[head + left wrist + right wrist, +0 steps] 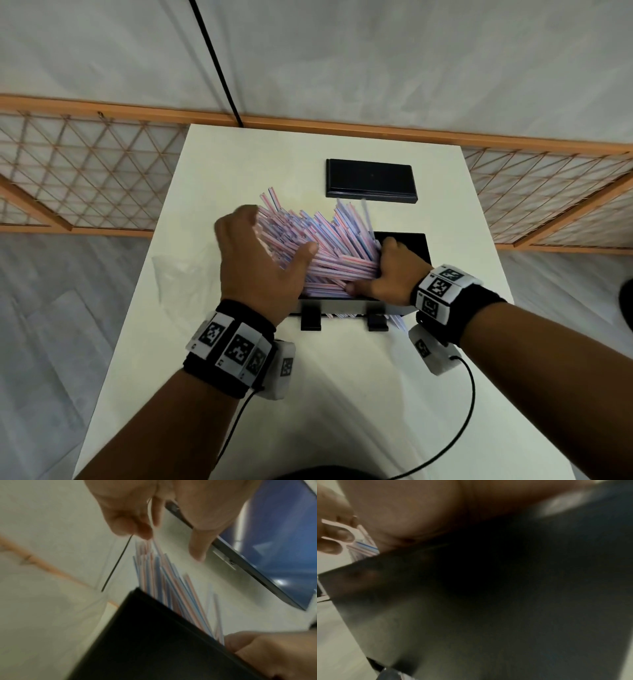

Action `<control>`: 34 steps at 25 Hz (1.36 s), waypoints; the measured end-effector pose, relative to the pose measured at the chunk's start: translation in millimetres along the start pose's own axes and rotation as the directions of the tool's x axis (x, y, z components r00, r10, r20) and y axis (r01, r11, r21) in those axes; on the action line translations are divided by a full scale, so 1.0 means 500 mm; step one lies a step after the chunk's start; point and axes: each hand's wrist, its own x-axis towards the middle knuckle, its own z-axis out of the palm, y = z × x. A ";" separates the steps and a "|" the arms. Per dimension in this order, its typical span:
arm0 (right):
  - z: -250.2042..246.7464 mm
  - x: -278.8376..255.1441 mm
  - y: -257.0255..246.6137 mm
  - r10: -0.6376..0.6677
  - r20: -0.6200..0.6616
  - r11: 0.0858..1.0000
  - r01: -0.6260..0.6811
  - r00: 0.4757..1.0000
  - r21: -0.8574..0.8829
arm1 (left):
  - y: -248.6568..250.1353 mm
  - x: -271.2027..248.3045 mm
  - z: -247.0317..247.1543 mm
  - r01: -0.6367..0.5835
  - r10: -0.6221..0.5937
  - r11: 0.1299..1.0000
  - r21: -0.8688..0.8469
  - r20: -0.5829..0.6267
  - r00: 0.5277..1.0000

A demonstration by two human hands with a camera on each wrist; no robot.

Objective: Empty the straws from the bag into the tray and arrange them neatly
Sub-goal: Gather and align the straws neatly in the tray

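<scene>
1. Position of the work: The black tray (416, 245) stands on the white table (239, 164), directly in front of me. The pink-and-blue striped straws (329, 246) lie in it as a loose, uneven heap. Their far ends fan out and rise past the tray's far-left side; a few near ends show below the near wall, between two black feet.

2. Left hand: My left hand (260, 260) lies over the left side of the heap. The fingers are spread and only lightly bent, resting on the straws; the thumb reaches across the top of the pile. The hand wraps round nothing. The left wrist view shows fingers above the straw tips, but it is blurred.

3. Right hand: My right hand (387, 274) is at the right side of the heap, inside the tray. Its fingers are curled against the near ends of the straws, thumb pointing up. Whether they clasp a bundle or only press on it, I cannot tell. The right wrist view is mostly dark.

4. Other items: The clear plastic bag (181, 274) lies flat on the table, left of the tray. A black lid (371, 180) lies beyond the tray.
</scene>
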 end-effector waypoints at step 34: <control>0.006 -0.003 -0.027 -0.048 -0.047 0.990 0.054 0.998 0.128 | -0.018 0.087 0.053 0.504 -0.406 0.270 -0.820 0.378 0.832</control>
